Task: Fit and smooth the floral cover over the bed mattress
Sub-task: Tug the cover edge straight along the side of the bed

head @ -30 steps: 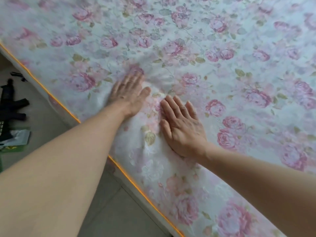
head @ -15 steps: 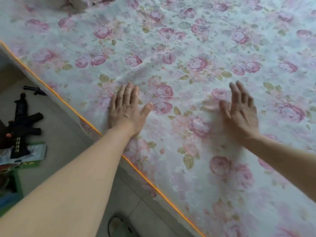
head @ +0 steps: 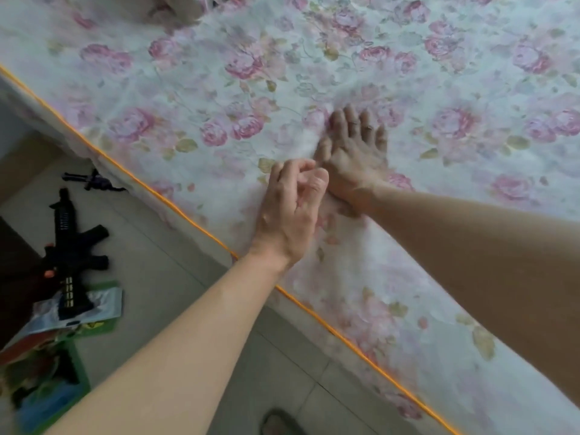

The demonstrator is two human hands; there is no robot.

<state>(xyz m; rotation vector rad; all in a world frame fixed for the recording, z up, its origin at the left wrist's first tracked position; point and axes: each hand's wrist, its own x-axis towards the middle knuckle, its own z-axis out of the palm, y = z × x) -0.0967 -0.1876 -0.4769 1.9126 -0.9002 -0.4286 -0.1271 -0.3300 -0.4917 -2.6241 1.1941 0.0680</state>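
Observation:
The floral cover (head: 219,73), white with pink roses, lies spread over the mattress and fills most of the view. An orange piped edge (head: 188,211) runs diagonally along the bed's side. My right hand (head: 354,152) presses flat on the cover with straight fingers, and small wrinkles fan out beyond its fingertips. My left hand (head: 288,208) hovers just left of the right wrist, fingers loosely curled, holding nothing that I can see.
On the tiled floor to the left lie a black toy gun (head: 72,243), a small dark toy (head: 91,180) and colourful packets (head: 78,309). A slipper (head: 279,422) shows at the bottom edge. Bunched fabric (head: 175,11) sits at the far top.
My right hand swept out to the right, then came back toward the left hand. My left hand lifted off the cover and its fingers curled. The view shifted right along the bed.

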